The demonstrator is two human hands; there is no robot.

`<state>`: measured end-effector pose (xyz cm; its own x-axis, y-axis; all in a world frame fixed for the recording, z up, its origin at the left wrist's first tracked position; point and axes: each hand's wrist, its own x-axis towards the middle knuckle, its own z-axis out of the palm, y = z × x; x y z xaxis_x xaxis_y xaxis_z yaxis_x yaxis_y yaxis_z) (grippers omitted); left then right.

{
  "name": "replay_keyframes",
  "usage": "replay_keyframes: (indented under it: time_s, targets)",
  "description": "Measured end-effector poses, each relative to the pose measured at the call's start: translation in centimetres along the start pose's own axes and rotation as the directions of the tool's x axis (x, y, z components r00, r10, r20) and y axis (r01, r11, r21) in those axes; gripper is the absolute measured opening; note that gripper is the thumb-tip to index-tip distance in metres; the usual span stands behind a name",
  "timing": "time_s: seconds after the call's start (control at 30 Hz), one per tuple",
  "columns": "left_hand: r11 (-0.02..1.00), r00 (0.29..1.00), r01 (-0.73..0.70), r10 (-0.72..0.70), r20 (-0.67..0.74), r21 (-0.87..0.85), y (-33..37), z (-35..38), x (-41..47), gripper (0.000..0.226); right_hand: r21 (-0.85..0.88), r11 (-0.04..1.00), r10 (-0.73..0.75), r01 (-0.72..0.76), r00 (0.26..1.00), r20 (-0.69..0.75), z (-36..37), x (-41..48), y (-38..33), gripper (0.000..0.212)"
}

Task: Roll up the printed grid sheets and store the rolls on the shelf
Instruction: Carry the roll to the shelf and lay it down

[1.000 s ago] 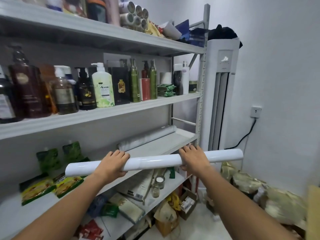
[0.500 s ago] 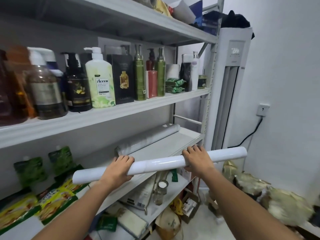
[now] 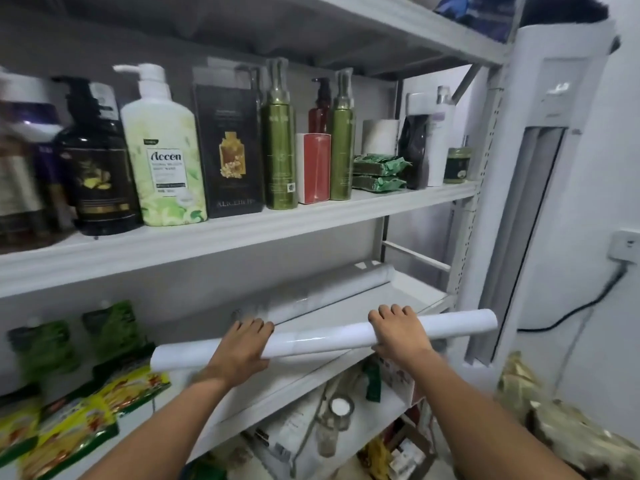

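Observation:
A long white rolled sheet (image 3: 325, 339) lies level in both hands, just in front of the third shelf board (image 3: 426, 299). My left hand (image 3: 240, 348) grips it left of the middle. My right hand (image 3: 398, 332) grips it right of the middle, fingers curled over the top. The roll's right end sticks out past the shelf's upright post. A second roll (image 3: 332, 292), grey-white, lies at the back of that same shelf board against the wall.
Bottles and boxes (image 3: 162, 147) fill the shelf above. Green and yellow snack packets (image 3: 79, 410) lie on the left of the third shelf. A white tower air conditioner (image 3: 540, 188) stands right of the rack. Clutter and bags (image 3: 581, 441) cover the floor.
The view has come closer to the rack. Both hands have carried the roll forward and a little up, nearer the third shelf's front edge.

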<state>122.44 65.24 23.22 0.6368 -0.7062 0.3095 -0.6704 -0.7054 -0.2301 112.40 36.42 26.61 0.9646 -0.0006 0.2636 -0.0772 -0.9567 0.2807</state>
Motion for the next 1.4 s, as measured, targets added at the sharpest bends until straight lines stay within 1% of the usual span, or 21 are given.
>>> replay_keyframes:
  time_s: [0.07, 0.2, 0.3, 0.37, 0.47, 0.53, 0.57, 0.6, 0.67, 0.73, 0.77, 0.83, 0.9, 1.03, 1.1, 1.23, 1.3, 1.4]
  targets:
    - [1.000, 1.000, 0.008, -0.007, 0.013, -0.010, 1.0, 1.1, 2.4, 0.063, 0.021, 0.999, -0.044, 0.044, 0.999, -0.004, 1.7, 2.0, 2.4, 0.039]
    - [0.998, 0.998, 0.055, -0.055, -0.005, -0.008, 2.8, 2.2, 7.4, 0.069, 0.059, 0.995, -0.081, 0.080, 0.997, 0.006, 3.9, 6.2, 7.0, 0.046]
    - [0.996, 0.996, 0.087, -0.087, 0.000, 0.031, 4.4, 3.0, 10.1, 0.070, 0.055, 0.992, -0.114, 0.114, 0.993, -0.009, 5.3, 8.8, 9.8, 0.051]
    - [0.995, 0.995, 0.095, -0.095, 0.002, 0.023, 5.3, 4.5, 11.3, 0.070, 0.032, 0.991, -0.133, 0.132, 0.991, 0.018, 6.8, 9.9, 11.2, 0.060]
    - [0.992, 0.992, 0.125, -0.126, 0.024, 0.036, 6.0, 6.4, 12.5, 0.070, 0.109, 0.982, -0.153, 0.156, 0.988, -0.033, 10.1, 11.4, 12.5, 0.064]
    - [0.989, 0.989, 0.144, -0.145, 0.033, 0.038, 6.2, 7.3, 13.5, 0.071, 0.085, 0.981, -0.177, 0.177, 0.984, -0.007, 11.2, 11.8, 12.8, 0.064]
    - [0.988, 0.987, 0.152, -0.153, 0.045, 0.036, 6.2, 7.7, 13.9, 0.072, 0.089, 0.978, -0.191, 0.186, 0.980, 0.051, 11.5, 11.9, 13.0, 0.060]
    - [0.987, 0.985, 0.159, -0.161, 0.054, 0.035, 6.2, 8.0, 14.2, 0.071, 0.128, 0.975, -0.191, 0.183, 0.980, 0.057, 11.6, 12.3, 13.1, 0.055]
    - [0.984, 0.982, 0.174, -0.176, 0.071, 0.033, 6.2, 8.7, 15.0, 0.070, 0.123, 0.977, -0.182, 0.174, 0.982, 0.054, 13.0, 13.6, 13.6, 0.051]
    - [0.984, 0.980, 0.176, -0.178, 0.091, 0.024, 6.0, 9.7, 15.9, 0.072, 0.143, 0.973, -0.187, 0.181, 0.982, 0.028, 14.3, 14.5, 13.9, 0.056]
    - [0.984, 0.978, 0.178, -0.180, 0.104, 0.028, 5.8, 10.2, 16.3, 0.073, 0.132, 0.972, -0.203, 0.196, 0.978, 0.044, 15.3, 15.0, 14.0, 0.061]
    - [0.980, 0.973, 0.193, -0.196, 0.118, 0.041, 5.6, 11.6, 17.2, 0.073, 0.132, 0.968, -0.210, 0.212, 0.977, -0.034, 17.6, 16.5, 14.3, 0.064]
    - [0.976, 0.969, 0.214, -0.216, 0.118, 0.035, 5.4, 13.1, 18.1, 0.072, 0.145, 0.968, -0.203, 0.207, 0.978, -0.041, 19.3, 18.0, 14.3, 0.064]
    - [0.967, 0.955, 0.253, -0.254, 0.151, 0.027, 5.0, 16.0, 19.1, 0.068, 0.107, 0.959, -0.257, 0.263, 0.964, -0.066, 21.3, 20.7, 14.5, 0.062]
    - [0.964, 0.952, 0.265, -0.264, 0.156, 0.015, 4.6, 17.1, 19.6, 0.068, 0.154, 0.948, -0.268, 0.278, 0.960, -0.083, 22.4, 22.1, 14.5, 0.064]
    - [0.951, 0.938, 0.309, -0.309, 0.154, 0.026, 3.8, 17.4, 20.9, 0.066, 0.174, 0.930, -0.308, 0.324, 0.945, -0.110, 23.8, 24.8, 14.7, 0.064]
    - [0.943, 0.933, 0.333, -0.332, 0.141, 0.022, 3.4, 17.5, 21.4, 0.063, 0.187, 0.929, -0.305, 0.319, 0.947, -0.100, 24.5, 25.9, 14.6, 0.062]
    - [0.937, 0.915, 0.348, -0.347, 0.208, 0.033, 2.9, 18.3, 21.8, 0.061, 0.199, 0.927, -0.306, 0.319, 0.947, -0.096, 25.8, 26.8, 14.4, 0.063]
